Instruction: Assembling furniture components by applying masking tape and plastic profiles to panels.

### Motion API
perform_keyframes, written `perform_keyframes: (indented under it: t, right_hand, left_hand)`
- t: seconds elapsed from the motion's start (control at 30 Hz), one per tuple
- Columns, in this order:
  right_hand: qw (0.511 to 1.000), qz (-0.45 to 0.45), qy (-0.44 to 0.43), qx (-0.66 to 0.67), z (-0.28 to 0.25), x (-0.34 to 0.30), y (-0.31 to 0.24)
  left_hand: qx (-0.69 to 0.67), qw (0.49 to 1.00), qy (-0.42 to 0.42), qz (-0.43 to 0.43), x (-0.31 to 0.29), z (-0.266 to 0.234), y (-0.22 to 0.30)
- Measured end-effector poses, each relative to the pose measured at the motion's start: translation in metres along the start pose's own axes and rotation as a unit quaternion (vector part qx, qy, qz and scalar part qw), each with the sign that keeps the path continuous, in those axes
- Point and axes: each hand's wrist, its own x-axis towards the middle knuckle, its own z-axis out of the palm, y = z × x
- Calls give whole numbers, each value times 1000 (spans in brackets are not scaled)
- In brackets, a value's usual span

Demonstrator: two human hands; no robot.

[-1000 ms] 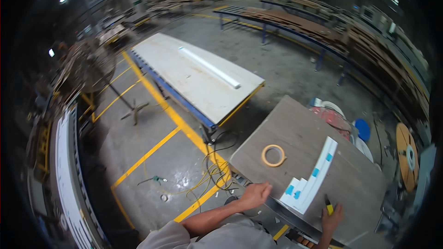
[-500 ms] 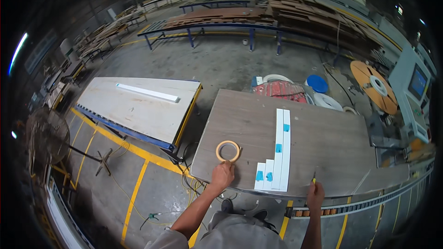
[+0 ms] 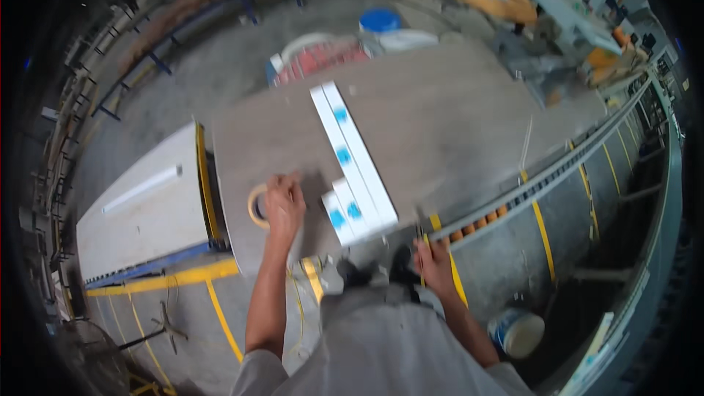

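Head: left hand [image 3: 284, 204] part-hides tape roll [image 3: 253, 207]; right hand [image 3: 434, 261] holds blurred tool [image 3: 419, 230].

Shirt [image 3: 392, 348], plain grey cloth, loose in cut, with soft creases and uneven shading across front and lower edge. Left sleeve [image 3: 258, 372] and right sleeve [image 3: 511, 380], both short, of matching grey, ending near the elbows, with left forearm [image 3: 267, 290], right forearm [image 3: 469, 330], left hand [image 3: 284, 204] and right hand [image 3: 435, 264] bare. Left shoe [image 3: 354, 273] and right shoe [image 3: 402, 262], dark, near black, rounded in outline, partly hidden beyond the shirt, with finer detail lost to blur.
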Motion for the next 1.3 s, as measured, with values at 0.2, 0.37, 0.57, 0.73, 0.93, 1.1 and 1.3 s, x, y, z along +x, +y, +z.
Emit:
perform_keyframes:
  t: [0.2, 0.37, 0.57, 0.73, 0.93, 1.1, 1.3]
  right_hand:
    - [993, -103, -8, -63, 0, -21, 4]
    - [991, -118, 9, -66, -10, -26, 11]
    - [993, -89, 16, -82, -6, -32, 11]
    - [967, -123, 30, -221, -2, -21, 11]
    - [976, -85, 46, -194, 0, -30, -2]
    - [928, -172, 57, -326, 16, -34, -12]
    - [885, -184, 33, -426, 46, -36, -21]
  left_hand:
    - [136, 990, -10, -33, 41, 55, -80]
    - [244, 955, -131, -104, 63, 51, -41]
    - [181, 975, -124, 18, 63, 111, 0]
    - [194, 969, -135, 74, 48, 156, 7]
    - [182, 973, -101, 99, 58, 164, 16]
    - [131, 981, -120, 81, 48, 164, 20]
    - [123, 982, -119, 85, 36, 161, 24]
